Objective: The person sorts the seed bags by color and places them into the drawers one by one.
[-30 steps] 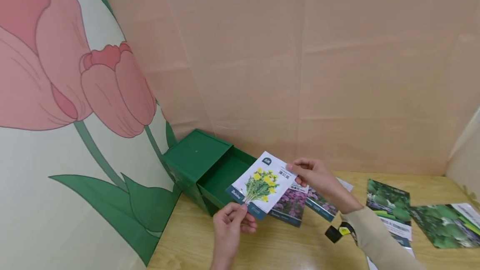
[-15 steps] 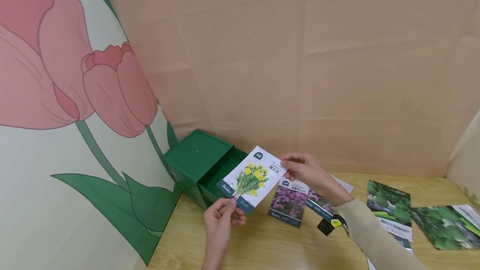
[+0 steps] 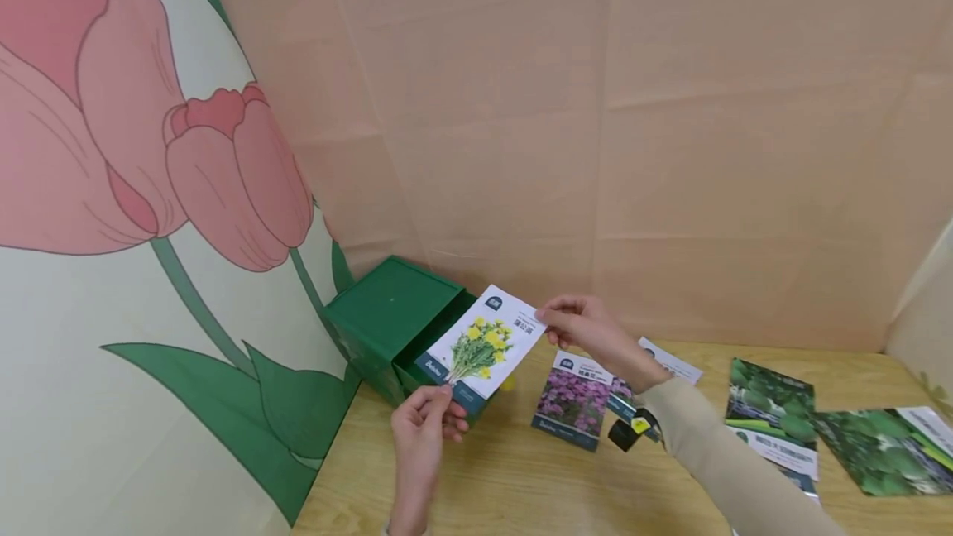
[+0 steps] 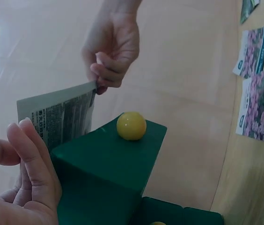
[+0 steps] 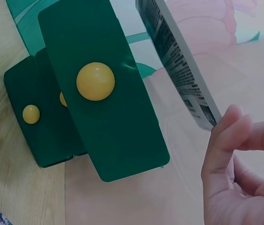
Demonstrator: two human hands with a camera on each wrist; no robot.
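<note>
A white seed packet (image 3: 486, 344) printed with yellow flowers is held tilted in the air by both hands. My left hand (image 3: 426, 428) pinches its lower edge, and my right hand (image 3: 596, 336) pinches the upper right corner. The packet's printed back (image 4: 62, 115) shows in the left wrist view. Beneath and behind it stands a green drawer box (image 3: 395, 308), its upper drawer pulled out. In the right wrist view the drawer front (image 5: 122, 126) carries a round yellow knob (image 5: 95, 81). The packet hides most of the drawer's inside in the head view.
A purple-flower packet (image 3: 572, 400) lies on the wooden table (image 3: 551, 495), with another partly under my right arm. Green-leaf packets (image 3: 889, 447) lie at the right. A black wrist strap piece (image 3: 624, 435) hangs by the right sleeve. A painted wall (image 3: 67, 370) borders the left.
Both hands have carried the yellow-flower packet to the left and slightly up, over the open drawer. The purple-flower packet has come into fuller view.
</note>
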